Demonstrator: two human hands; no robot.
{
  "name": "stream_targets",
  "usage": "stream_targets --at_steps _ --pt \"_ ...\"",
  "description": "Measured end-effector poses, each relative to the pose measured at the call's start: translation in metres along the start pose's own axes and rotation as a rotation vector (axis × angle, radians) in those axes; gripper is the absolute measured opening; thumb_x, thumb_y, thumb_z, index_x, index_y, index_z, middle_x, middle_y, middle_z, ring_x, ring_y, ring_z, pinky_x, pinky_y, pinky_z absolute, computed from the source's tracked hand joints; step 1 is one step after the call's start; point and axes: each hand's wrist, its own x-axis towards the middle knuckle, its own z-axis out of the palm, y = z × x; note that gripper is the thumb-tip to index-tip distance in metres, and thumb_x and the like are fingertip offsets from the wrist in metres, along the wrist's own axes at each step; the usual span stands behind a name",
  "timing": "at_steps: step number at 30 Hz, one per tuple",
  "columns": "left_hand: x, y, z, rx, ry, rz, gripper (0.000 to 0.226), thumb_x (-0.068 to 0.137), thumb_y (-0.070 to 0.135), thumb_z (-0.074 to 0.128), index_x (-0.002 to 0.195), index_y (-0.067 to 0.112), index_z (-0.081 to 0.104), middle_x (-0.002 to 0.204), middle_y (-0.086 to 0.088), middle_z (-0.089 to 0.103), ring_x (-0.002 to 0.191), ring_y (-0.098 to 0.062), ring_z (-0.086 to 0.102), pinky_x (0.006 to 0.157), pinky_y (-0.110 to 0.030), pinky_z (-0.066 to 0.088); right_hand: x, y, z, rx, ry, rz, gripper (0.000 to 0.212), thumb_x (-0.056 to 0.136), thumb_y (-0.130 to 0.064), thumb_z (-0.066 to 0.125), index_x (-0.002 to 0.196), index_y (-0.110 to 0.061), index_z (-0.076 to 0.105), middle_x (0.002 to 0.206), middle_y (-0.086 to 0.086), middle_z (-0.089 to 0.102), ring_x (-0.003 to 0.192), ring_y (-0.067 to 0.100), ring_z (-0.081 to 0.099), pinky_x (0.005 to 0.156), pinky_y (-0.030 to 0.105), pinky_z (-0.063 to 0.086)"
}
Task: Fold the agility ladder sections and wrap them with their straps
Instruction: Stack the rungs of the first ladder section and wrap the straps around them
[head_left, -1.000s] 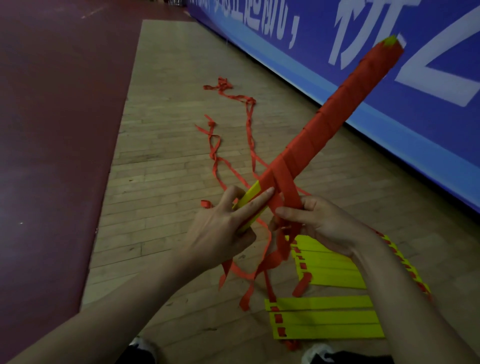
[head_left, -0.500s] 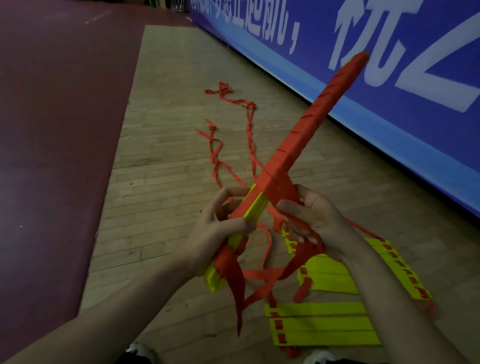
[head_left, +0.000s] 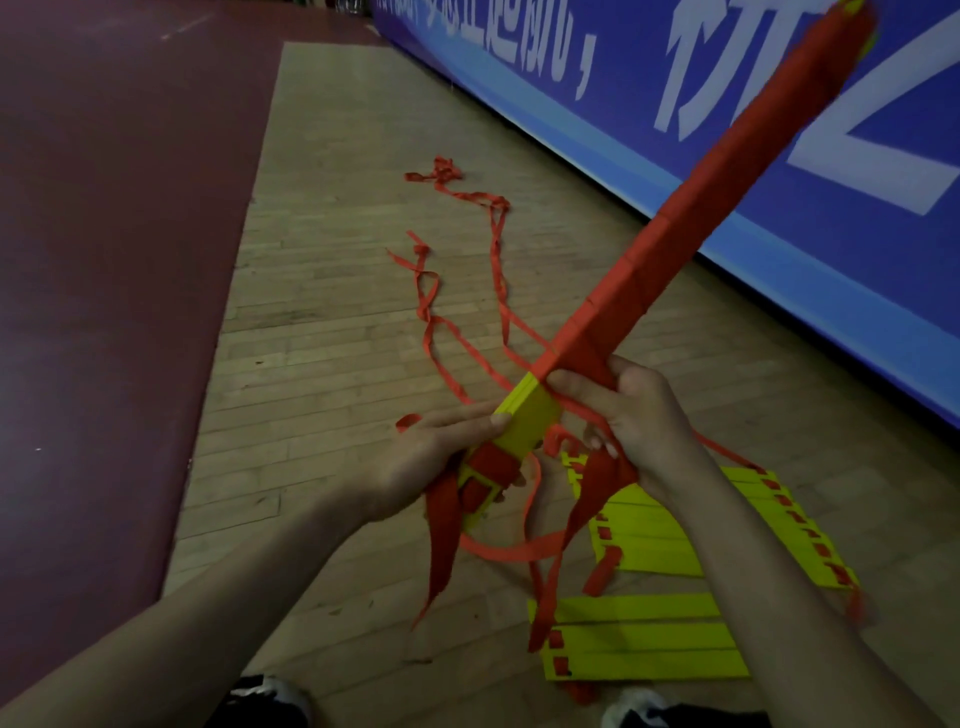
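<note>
Head view. Wood floor (head_left: 322, 312) strip runs fwd, open on the left up to the dark red floor (head_left: 104, 260). A blue banner (head_left: 597, 119) walls off the right side. Loose red straps (head_left: 497, 244) trail over the wood ahead. Flat yellow ladder sections (head_left: 639, 644) lie under the R forearm, near the shoes (head_left: 270, 696).

The folded ladder bundle (head_left: 691, 249), mostly wrapped in red, is held off the floor. It slants up-right w/ its tip at the top-right corner, in front of the banner. L hand (head_left: 415, 467) grips its bare yellow lower end, fingers along the side. R hand (head_left: 634, 415) curls over the bundle at the wrap's edge, strap under its fingers, tails hanging below.

Vs 0.5 s ago: tip is higher & further right, the broad face is turned up, and R hand lies over the wrap edge rather than beside it.
</note>
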Motion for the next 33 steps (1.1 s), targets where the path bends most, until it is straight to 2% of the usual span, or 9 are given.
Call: stream_targets --at_steps 3,7,12,14,18,21,27,30,33 --pt "-0.004 0.006 0.004 0.123 0.034 0.027 0.051 0.085 0.041 0.052 0.127 0.012 0.060 0.113 -0.007 0.070 0.104 -0.023 0.067 0.091 -0.033 0.052 0.007 0.006 -0.002 0.047 0.048 0.034 0.010 0.083 -0.018 0.070 0.084 -0.014 0.062 0.039 -0.008 0.050 0.028 0.006 0.036 0.031 0.018 0.028" --pt "-0.010 0.014 0.003 0.273 0.023 0.064 0.035 0.094 0.035 0.047 0.119 0.018 0.064 0.094 0.009 0.072 0.087 -0.001 0.067 0.073 -0.013 0.050 0.012 0.007 -0.003 0.107 0.067 0.060 0.013 0.085 -0.019 0.068 0.091 -0.010 0.061 0.038 -0.009 0.044 0.029 0.006 0.033 0.033 0.018 0.028" --pt "-0.013 0.006 -0.013 0.503 -0.084 -0.034 0.046 0.076 0.022 0.079 0.118 0.030 0.061 0.101 0.008 0.067 0.093 -0.010 0.067 0.081 -0.026 0.055 0.015 0.011 -0.005 0.166 0.087 0.070 0.015 0.085 -0.017 0.068 0.094 -0.008 0.061 0.040 -0.007 0.045 0.029 0.004 0.031 0.035 0.019 0.030" --pt "-0.014 0.005 -0.018 0.598 -0.131 -0.114 0.058 0.074 0.013 0.081 0.123 0.029 0.056 0.102 0.007 0.064 0.090 -0.011 0.067 0.077 -0.028 0.057 0.017 0.014 -0.006 0.144 0.108 0.059 0.014 0.085 -0.017 0.069 0.093 -0.008 0.061 0.042 -0.006 0.046 0.030 0.004 0.032 0.035 0.020 0.030" --pt "-0.013 0.007 -0.027 0.724 -0.103 -0.122 0.047 0.079 0.002 0.074 0.117 0.020 0.054 0.096 -0.004 0.066 0.082 -0.014 0.068 0.074 -0.028 0.058 0.019 0.016 -0.010 0.110 0.132 0.039 0.011 0.084 -0.015 0.069 0.090 -0.010 0.062 0.044 -0.007 0.050 0.029 0.003 0.034 0.034 0.021 0.031" --pt "-0.012 0.009 -0.035 0.547 -0.028 -0.139 0.045 0.082 0.005 0.072 0.121 0.018 0.054 0.100 -0.017 0.068 0.085 -0.021 0.067 0.074 -0.032 0.056 0.020 0.018 -0.011 0.113 0.140 0.032 0.009 0.084 -0.014 0.070 0.089 -0.012 0.062 0.051 -0.003 0.054 0.030 0.003 0.035 0.034 0.020 0.031" --pt "-0.007 0.018 -0.034 0.047 0.119 -0.071 0.012 0.090 0.004 0.058 0.100 0.001 0.064 0.072 -0.009 0.064 0.057 -0.016 0.059 0.053 -0.023 0.052 0.023 0.027 -0.011 0.039 0.144 0.022 0.011 0.082 -0.019 0.072 0.087 -0.013 0.063 0.058 0.003 0.053 0.032 0.005 0.037 0.034 0.021 0.031" --pt "-0.004 0.022 -0.027 -0.165 0.118 -0.016 0.027 0.096 0.001 0.039 0.105 -0.002 0.065 0.093 -0.018 0.071 0.079 -0.024 0.070 0.071 -0.030 0.058 0.022 0.030 -0.008 0.030 0.125 0.015 0.013 0.082 -0.020 0.071 0.088 -0.012 0.063 0.049 -0.004 0.050 0.032 0.004 0.036 0.033 0.020 0.031" --pt "-0.001 0.023 -0.023 -0.167 -0.031 0.022 0.042 0.090 -0.010 0.034 0.118 0.007 0.062 0.119 -0.014 0.067 0.108 -0.025 0.063 0.093 -0.033 0.050 0.020 0.031 -0.001 0.036 0.088 -0.002 0.010 0.084 -0.016 0.069 0.091 -0.013 0.063 0.045 -0.010 0.053 0.033 0.002 0.042 0.035 0.016 0.033"
